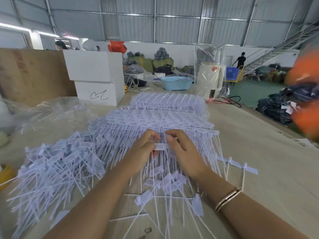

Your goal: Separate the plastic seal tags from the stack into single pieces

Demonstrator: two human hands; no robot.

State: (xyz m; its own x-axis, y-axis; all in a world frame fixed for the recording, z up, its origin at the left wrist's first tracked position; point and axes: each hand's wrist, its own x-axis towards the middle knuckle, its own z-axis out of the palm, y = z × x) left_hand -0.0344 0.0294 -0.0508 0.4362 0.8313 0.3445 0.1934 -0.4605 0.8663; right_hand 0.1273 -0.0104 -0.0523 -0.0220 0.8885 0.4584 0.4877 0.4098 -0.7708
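White plastic in the grip: we see one seal tag (159, 146) pinched at its flat head between both hands, just above the stack.
Left hand (144, 149): our view shows its thumb and curled fingers closed on the left end of that tag head.
Right hand (183, 152): its thumb and fingers are curled onto the right end of the same head; a pair of bangles (227, 199) sits on that wrist.
Stack (160, 118): we find joined rows of tags lying flat on the table (250, 135), directly beyond and under the hands, stems pointing toward us.
Loose pile (57, 163): single tags lie heaped to the left of the hands, with more scattered near our forearms.
Writing on tags: we see faint print on the heads, too blurred to read.
White boxes (96, 76): two stacked at the far left; the lower one bears a handwritten mark we read as something like "CL".
Blue basket (177, 82): well beyond the stack.
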